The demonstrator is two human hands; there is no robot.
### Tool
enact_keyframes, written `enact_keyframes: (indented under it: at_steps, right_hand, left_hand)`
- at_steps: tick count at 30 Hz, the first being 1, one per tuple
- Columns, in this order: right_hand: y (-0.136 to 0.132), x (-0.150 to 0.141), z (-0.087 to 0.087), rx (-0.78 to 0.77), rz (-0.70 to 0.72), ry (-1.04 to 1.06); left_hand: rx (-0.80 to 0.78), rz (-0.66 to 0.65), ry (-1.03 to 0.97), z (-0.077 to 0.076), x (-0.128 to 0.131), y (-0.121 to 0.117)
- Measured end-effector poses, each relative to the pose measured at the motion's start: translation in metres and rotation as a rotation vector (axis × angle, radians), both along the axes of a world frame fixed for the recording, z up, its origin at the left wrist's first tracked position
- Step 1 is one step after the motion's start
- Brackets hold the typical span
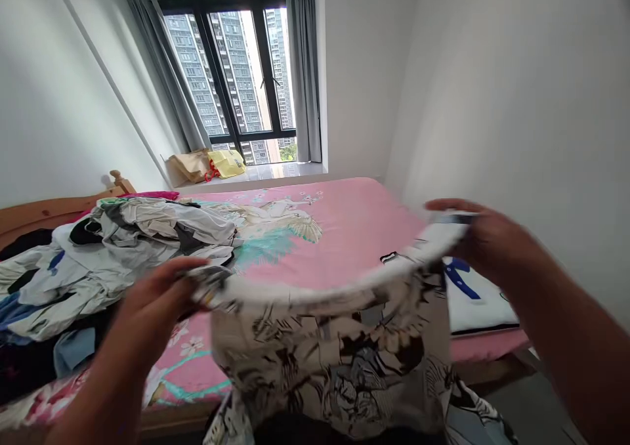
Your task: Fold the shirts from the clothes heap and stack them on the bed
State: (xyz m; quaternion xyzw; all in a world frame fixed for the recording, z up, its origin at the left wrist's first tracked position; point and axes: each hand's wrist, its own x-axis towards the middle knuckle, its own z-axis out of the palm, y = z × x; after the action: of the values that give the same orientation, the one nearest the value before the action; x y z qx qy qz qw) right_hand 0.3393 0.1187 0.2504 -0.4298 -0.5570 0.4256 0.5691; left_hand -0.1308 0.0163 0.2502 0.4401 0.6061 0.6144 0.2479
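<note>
Head view: a patterned garment (339, 346) is held stretched between two hands at 6 o'clock, in front of the bed's near edge; its white upper edge is bowed downward in the middle.
Left hand: at 8 o'clock, the left hand (156, 295) is closed, with one end of that edge gripped in its fingers.
Right hand: toward 3 o'clock, the right hand (492, 240) is closed, with the other end gripped in its fingers; this part is blurred.
Pink bed: the bed (359, 218) is spread from the centre toward both sides.
Clothes heap: at 9 o'clock, a loose clothes heap (123, 248) is piled on the bed.
White cloth: at 4 o'clock, a white cloth (485, 307) marked with blue is laid flat, partly hidden by the right arm.
Windowsill: at 10 o'clock, a yellow bag (226, 163) is seen.
</note>
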Motion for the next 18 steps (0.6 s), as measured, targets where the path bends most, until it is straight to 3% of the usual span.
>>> enact_keyframes:
  at_steps: [2, 4, 6, 8, 10, 11, 13, 15, 18]
  right_hand:
    - [0.028, -0.019, 0.006, -0.153, 0.001, 0.116]
    - [0.042, -0.028, 0.019, -0.105, -0.044, 0.207]
    - [0.037, -0.025, 0.035, 0.094, -0.096, 0.217]
    - [0.019, -0.014, 0.045, 0.265, -0.163, 0.161]
    - [-0.003, -0.001, 0.039, 0.301, -0.259, 0.083]
    - [-0.013, 0.004, 0.029, 0.260, -0.308, 0.027]
    - [-0.031, 0.007, -0.008, 0.101, -0.363, -0.122]
    - [-0.047, -0.004, -0.063, -0.076, -0.304, -0.289]
    - [-0.077, -0.045, -0.159, -0.169, -0.076, -0.348]
  left_hand:
    - [-0.030, -0.049, -0.149, 0.004, 0.007, 0.050]
    - [0.081, -0.043, -0.249, 0.022, 0.016, 0.082]
    - [0.305, -0.040, -0.204, 0.047, 0.026, 0.091]
    - [0.455, -0.066, -0.093, 0.066, 0.034, 0.085]
    - [0.459, -0.090, -0.020, 0.068, 0.036, 0.074]
    - [0.399, -0.093, -0.010, 0.061, 0.033, 0.070]
    - [0.191, -0.093, -0.021, 0.029, 0.018, 0.068]
    - [-0.086, -0.116, -0.058, -0.020, -0.006, 0.071]
    - [-0.350, -0.127, -0.187, -0.103, -0.045, 0.074]
